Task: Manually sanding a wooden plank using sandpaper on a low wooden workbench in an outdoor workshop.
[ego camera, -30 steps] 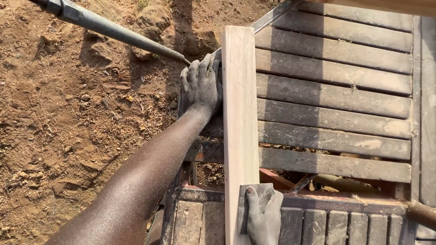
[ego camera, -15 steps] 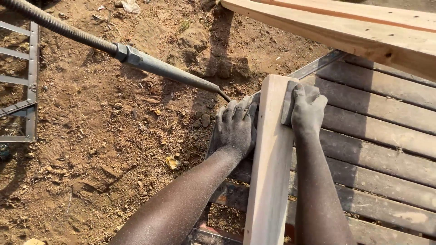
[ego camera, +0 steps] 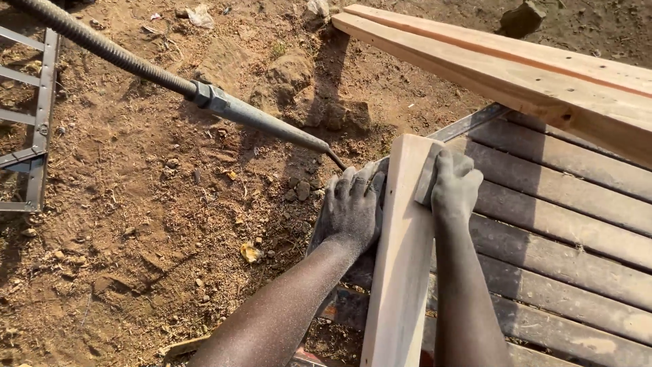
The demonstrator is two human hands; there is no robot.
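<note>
Bare, reddish dirt ground (ego camera: 136,224) strewn with stones and wood shavings lies under a slatted wooden counter (ego camera: 564,272), whose dark, weathered boards carry the work. Nearest the camera, two dust-coated forearms reach up to a pale plank (ego camera: 401,272) that runs away from the viewer along the counter's left edge. The left hand (ego camera: 353,211) lies spread over the plank's left side, fingers curled on its edge to steady it; the right hand (ego camera: 454,189) is closed over a small grey sanding block (ego camera: 426,178), pressing it flat against the plank's right face close to the far end. To sand well here, the judgement is to keep the block flush to the face rather than rocked onto a corner, run it along the grain in long even strokes, and keep the left hand's weight on the plank so it does not skate on the slats — its fingers clear of the block's path. Just beyond the hands a grey metal rod (ego camera: 265,119) with a ribbed black hose slants down to the plank's end. Farther off, two long fresh boards (ego camera: 516,61) lie across the counter's top right, and a metal frame (ego camera: 34,115) rests on the dirt at far left.
</note>
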